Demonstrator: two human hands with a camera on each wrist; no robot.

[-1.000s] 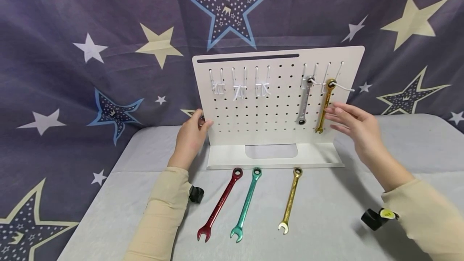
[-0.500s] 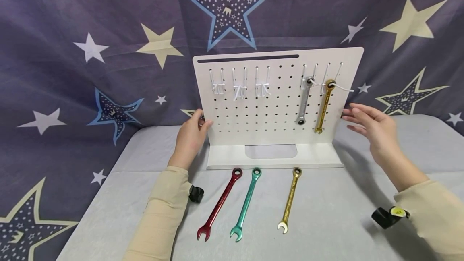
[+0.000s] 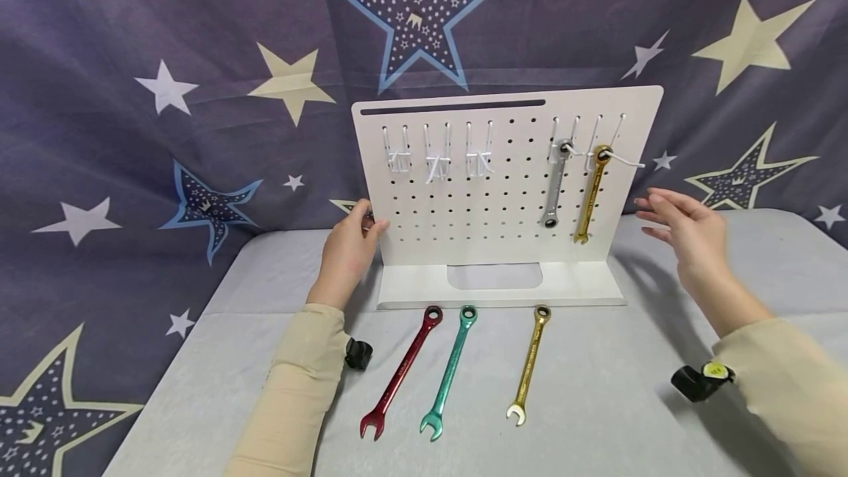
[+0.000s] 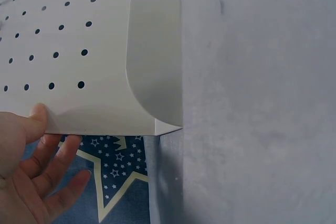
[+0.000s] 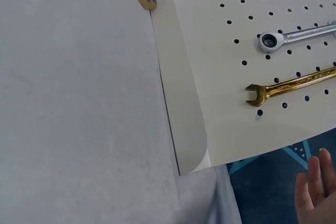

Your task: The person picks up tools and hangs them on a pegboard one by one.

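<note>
My left hand (image 3: 347, 252) pinches the left edge of a white pegboard (image 3: 464, 205), thumb on the front face and fingers behind, as the left wrist view shows. To the right of the board my right hand (image 3: 695, 234) hovers apart from it, fingers loosely extended and holding nothing. A silver wrench (image 3: 556, 186) and a gold wrench (image 3: 592, 193) hang from hooks on the board's right side, the gold one nearest that hand. In front of the board lie a red wrench (image 3: 400, 374), a green wrench (image 3: 450, 374) and another gold wrench (image 3: 529, 366).
Bare white hooks (image 3: 437, 160) sit at the board's upper left. The board's base (image 3: 411, 289) rests on a grey-covered table (image 3: 596, 403), close to the ring ends of the lying wrenches. Behind hangs a dark star-patterned curtain (image 3: 218, 94).
My right hand has drawn away rightward from the hanging gold wrench, past the board's right edge. That wrench now hangs a little straighter. My left hand stays on the board's edge.
</note>
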